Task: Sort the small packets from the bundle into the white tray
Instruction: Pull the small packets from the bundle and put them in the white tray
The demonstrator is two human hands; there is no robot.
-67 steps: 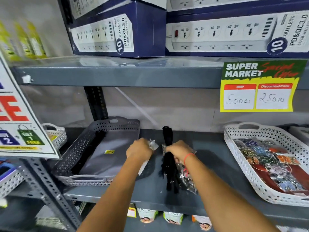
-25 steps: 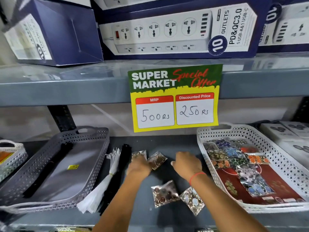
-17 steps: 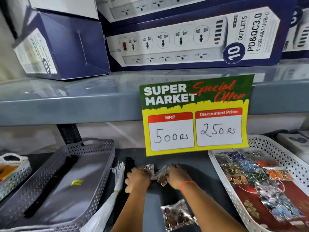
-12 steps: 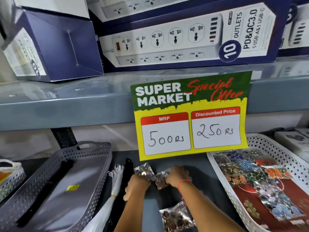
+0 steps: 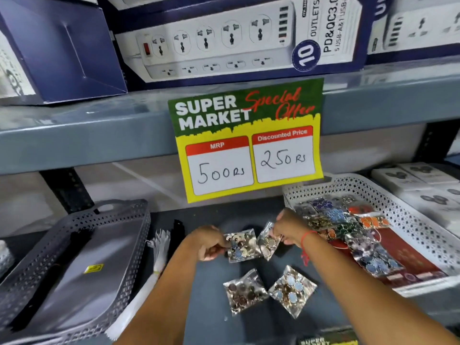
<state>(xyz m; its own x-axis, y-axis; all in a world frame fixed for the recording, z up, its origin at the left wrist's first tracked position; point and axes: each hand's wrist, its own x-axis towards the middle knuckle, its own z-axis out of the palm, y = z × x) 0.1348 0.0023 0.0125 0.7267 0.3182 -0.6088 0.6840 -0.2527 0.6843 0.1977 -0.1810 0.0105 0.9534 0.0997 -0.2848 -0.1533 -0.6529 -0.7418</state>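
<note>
My left hand pinches a clear packet of small round charms by its left edge, just above the grey shelf. My right hand, with a red thread at the wrist, grips a second clear packet that touches the first. Two more packets lie flat on the shelf nearer to me, one with dark charms and one with pale blue charms. The white perforated tray stands to the right and holds several colourful packets on a red card.
A grey perforated tray sits at the left with a black strip inside. A white bundle of ties and a black bundle lie between it and my hands. A price sign hangs from the upper shelf. White boxes stand at the far right.
Both hands have lifted and drawn slightly towards me, each with a packet. The view has tilted down, so the two packets lying on the shelf show fully.
</note>
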